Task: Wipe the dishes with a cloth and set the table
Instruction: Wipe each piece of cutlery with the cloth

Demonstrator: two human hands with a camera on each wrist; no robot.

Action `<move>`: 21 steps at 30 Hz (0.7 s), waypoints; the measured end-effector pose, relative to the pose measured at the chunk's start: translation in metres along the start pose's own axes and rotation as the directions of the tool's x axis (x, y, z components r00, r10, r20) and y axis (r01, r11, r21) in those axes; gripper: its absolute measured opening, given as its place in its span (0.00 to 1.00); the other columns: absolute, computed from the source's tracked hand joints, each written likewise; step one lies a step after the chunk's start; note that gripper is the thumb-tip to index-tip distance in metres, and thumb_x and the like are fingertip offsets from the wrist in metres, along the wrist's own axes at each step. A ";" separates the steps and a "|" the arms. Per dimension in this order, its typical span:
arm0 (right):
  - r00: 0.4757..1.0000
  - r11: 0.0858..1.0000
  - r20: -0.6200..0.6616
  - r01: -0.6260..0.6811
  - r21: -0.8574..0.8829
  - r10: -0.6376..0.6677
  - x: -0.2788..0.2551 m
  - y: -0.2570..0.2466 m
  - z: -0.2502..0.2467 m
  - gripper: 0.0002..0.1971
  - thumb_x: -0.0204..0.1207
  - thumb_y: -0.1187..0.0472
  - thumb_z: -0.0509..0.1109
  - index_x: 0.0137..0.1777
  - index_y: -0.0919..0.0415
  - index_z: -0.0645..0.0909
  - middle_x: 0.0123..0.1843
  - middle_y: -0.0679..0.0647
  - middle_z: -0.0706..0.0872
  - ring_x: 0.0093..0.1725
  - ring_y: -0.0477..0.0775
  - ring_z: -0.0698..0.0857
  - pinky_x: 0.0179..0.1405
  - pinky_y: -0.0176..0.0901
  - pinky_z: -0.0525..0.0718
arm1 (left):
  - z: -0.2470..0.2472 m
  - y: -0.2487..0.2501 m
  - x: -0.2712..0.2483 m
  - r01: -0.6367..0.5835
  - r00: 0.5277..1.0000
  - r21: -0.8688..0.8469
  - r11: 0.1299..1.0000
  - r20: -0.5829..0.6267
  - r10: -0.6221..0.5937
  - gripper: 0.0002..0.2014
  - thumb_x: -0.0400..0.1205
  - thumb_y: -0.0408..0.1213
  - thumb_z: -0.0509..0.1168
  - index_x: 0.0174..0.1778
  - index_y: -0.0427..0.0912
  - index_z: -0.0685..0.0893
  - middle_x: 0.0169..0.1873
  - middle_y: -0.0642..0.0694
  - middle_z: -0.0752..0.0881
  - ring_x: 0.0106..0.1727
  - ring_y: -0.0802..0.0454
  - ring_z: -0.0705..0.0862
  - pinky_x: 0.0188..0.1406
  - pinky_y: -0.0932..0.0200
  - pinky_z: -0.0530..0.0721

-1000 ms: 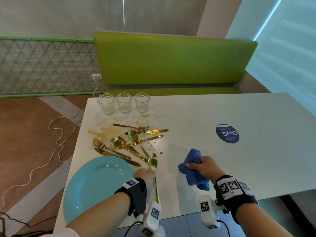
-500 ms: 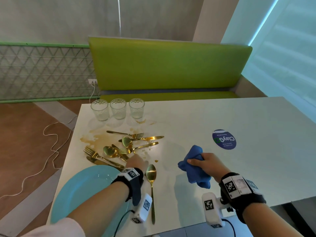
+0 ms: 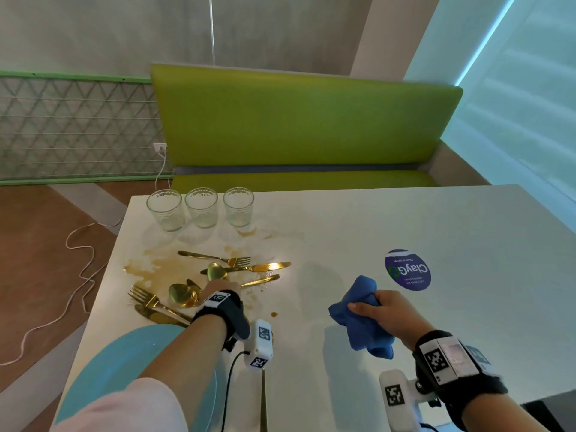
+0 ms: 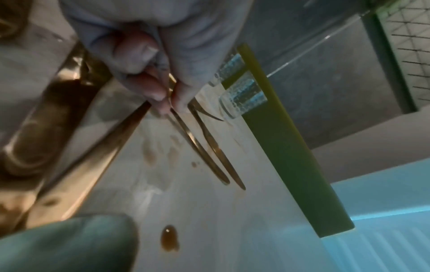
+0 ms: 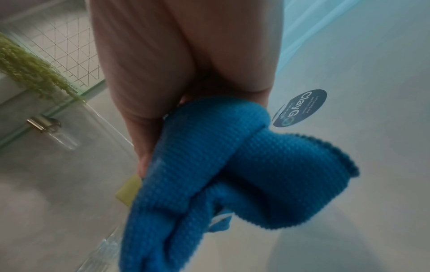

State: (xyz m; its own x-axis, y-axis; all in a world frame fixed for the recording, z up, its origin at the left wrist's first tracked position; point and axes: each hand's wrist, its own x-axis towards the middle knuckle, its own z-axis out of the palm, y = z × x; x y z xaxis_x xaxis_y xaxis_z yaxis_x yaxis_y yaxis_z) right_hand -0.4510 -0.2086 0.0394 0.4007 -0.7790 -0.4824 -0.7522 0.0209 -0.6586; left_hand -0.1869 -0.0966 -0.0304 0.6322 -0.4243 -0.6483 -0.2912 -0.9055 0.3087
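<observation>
Several gold forks, knives and spoons [image 3: 215,271] lie in a heap on the left of the white table [image 3: 436,338]. My left hand [image 3: 218,288] is in that heap, its thumb and fingertips [image 4: 163,103] pinching the slim handle of one gold piece [image 4: 197,145]. My right hand [image 3: 371,305] grips a bunched blue cloth [image 3: 361,325] [image 5: 232,165] just above the table, to the right of the heap. A light blue plate [image 3: 124,363] sits at the front left under my left forearm. One gold spoon's handle [image 3: 263,400] shows at the front edge.
Three empty glasses [image 3: 201,207] stand in a row at the far left edge. A brown spill [image 3: 149,263] spreads under the cutlery, with a drop [image 3: 274,313] nearer me. A round dark blue sticker [image 3: 407,269] lies to the right. A green bench [image 3: 296,126] is behind the table.
My left hand laid a gold spoon down near the front edge, let go, and moved forward into the cutlery heap. The right hand kept hold of the cloth and barely moved.
</observation>
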 end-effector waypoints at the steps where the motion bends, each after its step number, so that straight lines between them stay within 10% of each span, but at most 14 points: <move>1: 1.000 1.000 0.005 -0.003 -0.003 0.003 0.002 0.001 -0.001 0.19 0.70 0.52 0.76 0.45 0.71 0.84 0.46 0.65 0.89 0.44 0.58 0.85 0.50 0.52 0.83 | -0.001 0.002 0.000 0.030 0.999 -0.003 1.000 -0.022 -0.030 0.16 0.74 0.39 0.66 0.56 0.37 0.81 0.45 0.42 0.82 0.53 0.42 0.84 0.46 0.57 0.79; 7: 0.999 1.000 0.034 -0.022 0.008 0.021 0.010 0.007 0.001 0.19 0.69 0.51 0.76 0.46 0.69 0.84 0.47 0.64 0.89 0.51 0.63 0.87 0.52 0.53 0.84 | 0.010 0.006 0.012 0.074 0.993 -0.112 0.991 -0.082 -0.083 0.15 0.84 0.41 0.55 0.49 0.34 0.81 0.49 0.39 0.82 0.50 0.41 0.81 0.50 0.52 0.75; 15: 0.999 0.987 0.027 0.015 0.161 -0.020 0.016 -0.007 0.004 0.16 0.71 0.55 0.75 0.44 0.70 0.83 0.40 0.60 0.87 0.40 0.55 0.84 0.41 0.45 0.80 | 0.016 -0.002 0.019 0.104 0.993 -0.034 0.994 -0.051 -0.106 0.21 0.85 0.37 0.52 0.70 0.28 0.75 0.67 0.31 0.79 0.68 0.34 0.78 0.65 0.49 0.77; 21: 0.999 0.939 0.014 0.026 0.344 -0.033 0.012 -0.016 0.014 0.21 0.75 0.53 0.70 0.49 0.77 0.82 0.43 0.63 0.86 0.45 0.60 0.84 0.47 0.50 0.79 | 0.003 -0.003 0.013 0.041 0.998 -0.056 0.998 -0.039 -0.043 0.19 0.82 0.38 0.56 0.62 0.28 0.78 0.52 0.38 0.86 0.63 0.37 0.82 0.68 0.45 0.77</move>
State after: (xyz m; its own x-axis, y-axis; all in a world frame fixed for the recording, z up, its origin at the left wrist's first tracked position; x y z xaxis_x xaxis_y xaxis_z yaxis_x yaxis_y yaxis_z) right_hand -0.4267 -0.2093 0.0363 0.4320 -0.7706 -0.4686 -0.5160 0.2149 -0.8292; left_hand -0.1807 -0.0995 -0.0418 0.6716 -0.3842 -0.6335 -0.2247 -0.9204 0.3200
